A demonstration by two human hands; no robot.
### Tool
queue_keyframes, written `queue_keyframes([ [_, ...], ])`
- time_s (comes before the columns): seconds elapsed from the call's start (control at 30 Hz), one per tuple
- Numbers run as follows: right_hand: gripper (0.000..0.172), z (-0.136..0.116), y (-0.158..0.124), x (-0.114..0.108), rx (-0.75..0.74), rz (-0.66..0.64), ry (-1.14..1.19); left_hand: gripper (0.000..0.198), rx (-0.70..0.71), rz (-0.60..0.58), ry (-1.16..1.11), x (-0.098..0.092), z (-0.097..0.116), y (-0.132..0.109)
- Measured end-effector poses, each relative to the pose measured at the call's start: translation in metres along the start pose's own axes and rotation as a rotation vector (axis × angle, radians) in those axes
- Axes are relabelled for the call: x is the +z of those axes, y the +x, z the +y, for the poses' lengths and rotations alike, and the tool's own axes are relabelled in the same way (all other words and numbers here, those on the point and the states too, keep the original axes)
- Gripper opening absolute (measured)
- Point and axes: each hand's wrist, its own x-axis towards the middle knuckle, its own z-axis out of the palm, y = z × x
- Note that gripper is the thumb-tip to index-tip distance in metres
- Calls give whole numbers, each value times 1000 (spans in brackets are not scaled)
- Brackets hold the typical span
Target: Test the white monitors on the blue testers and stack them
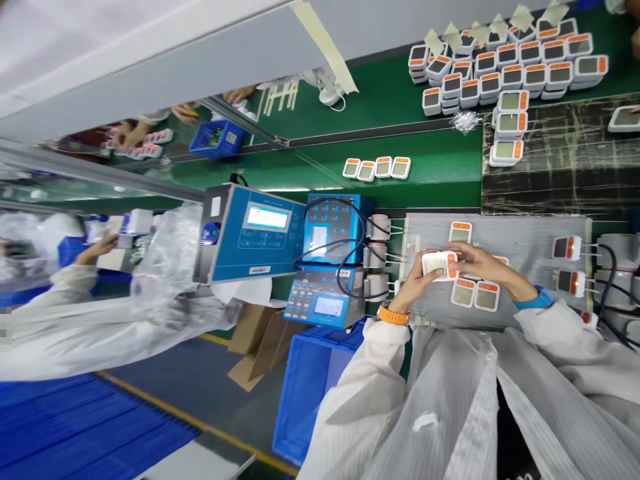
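A small white device with a grey display and orange buttons point(434, 261) is held up over the grey mat point(425, 310). My left hand point(415, 285), with an orange band at the wrist, is closed on it, its thumb lying over the display. At the orange end, the fingers of my right hand point(480, 261) curl against the same device; a blue band circles that wrist. Two similar devices point(464, 292) lie side by side just below on the mat. One more device point(461, 232) lies above, and another is partly hidden beneath my right hand.
Blue test instruments point(260, 233) with cables stand left of the mat. Stacked devices point(510, 77) fill the upper right, near a black board point(555, 167). Four-sided plug-in devices point(567, 248) sit at the right edge. A blue crate point(295, 400) is below; a co-worker's sleeve point(125, 333) is left.
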Motion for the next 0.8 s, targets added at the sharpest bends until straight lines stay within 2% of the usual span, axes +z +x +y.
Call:
queue_keyframes([
  [0.1,58,12,-15,-12,99,-4,215,60,32,-24,14,14,0,2],
  [0.23,54,15,-24,-11,119,98,295,55,14,-43,-13,24,3,7],
  [0.47,52,13,-30,-20,169,167,507,63,-186,-34,-351,18,7,12],
  [0.57,55,21,-27,-19,143,211,484,66,-263,-55,-487,16,6,15],
  [0.67,54,30,-22,-18,126,262,416,66,-275,-48,-509,19,6,22],
  [0.73,57,32,-19,-25,101,272,311,65,-271,-51,-484,22,8,33],
  [0.8,66,29,-19,-39,29,259,112,64,-259,-58,-451,25,13,48],
])
